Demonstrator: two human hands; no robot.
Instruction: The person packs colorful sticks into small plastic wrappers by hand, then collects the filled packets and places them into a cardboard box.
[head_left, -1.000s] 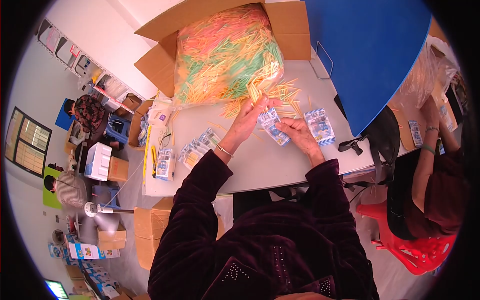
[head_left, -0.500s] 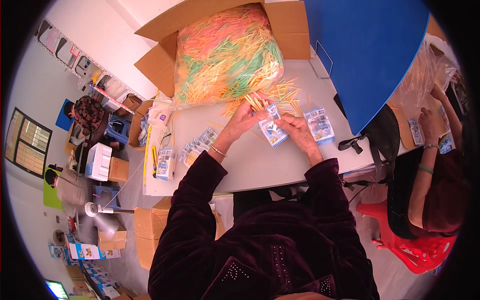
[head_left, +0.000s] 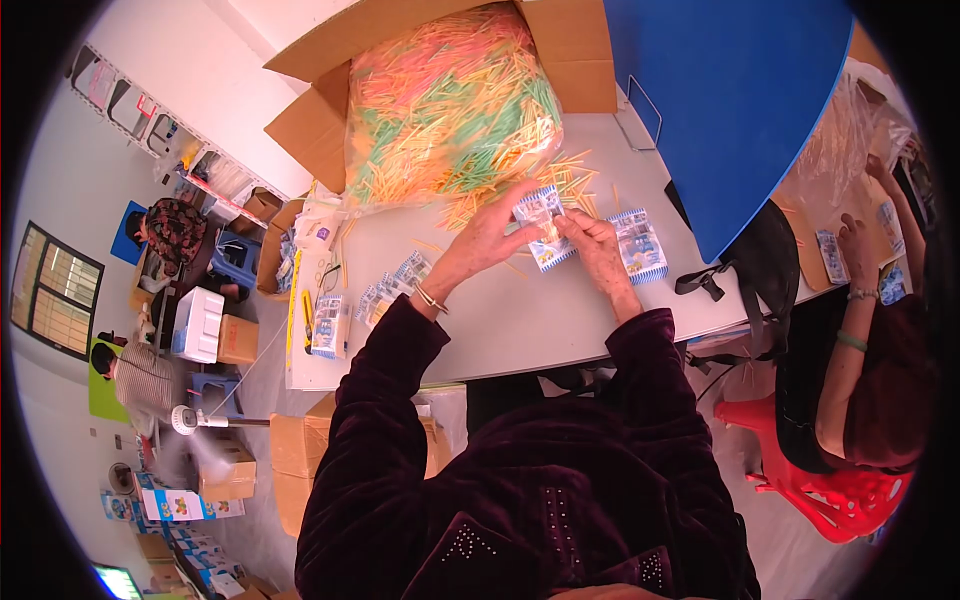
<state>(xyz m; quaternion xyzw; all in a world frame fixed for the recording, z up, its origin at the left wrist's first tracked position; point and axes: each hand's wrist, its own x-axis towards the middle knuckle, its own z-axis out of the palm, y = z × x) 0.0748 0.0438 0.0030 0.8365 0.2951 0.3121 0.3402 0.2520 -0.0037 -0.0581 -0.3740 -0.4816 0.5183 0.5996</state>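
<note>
Over the white table (head_left: 500,325), a small blue-and-white printed packet (head_left: 541,226) is held between both hands. My left hand (head_left: 484,238) grips its left side, with the fingers partly hidden behind it. At its right edge my right hand (head_left: 595,243) pinches it between thumb and fingers. Pale sticks show faintly inside the packet. Loose yellow and green sticks (head_left: 572,182) lie just beyond the hands, in front of a big clear bag of coloured sticks (head_left: 455,110). Another packet (head_left: 638,245) lies right of my right hand.
An open cardboard box (head_left: 305,135) surrounds the bag. Several packets (head_left: 393,287) and a yellow cutter (head_left: 308,318) lie at the left. A blue panel (head_left: 730,110) and black bag (head_left: 762,270) are at the right, near a co-worker's arm (head_left: 850,340).
The yellow sticks that my left hand held above the packet no longer stick out of its top. My left hand has shifted round the packet's side, and the packet is now more upright.
</note>
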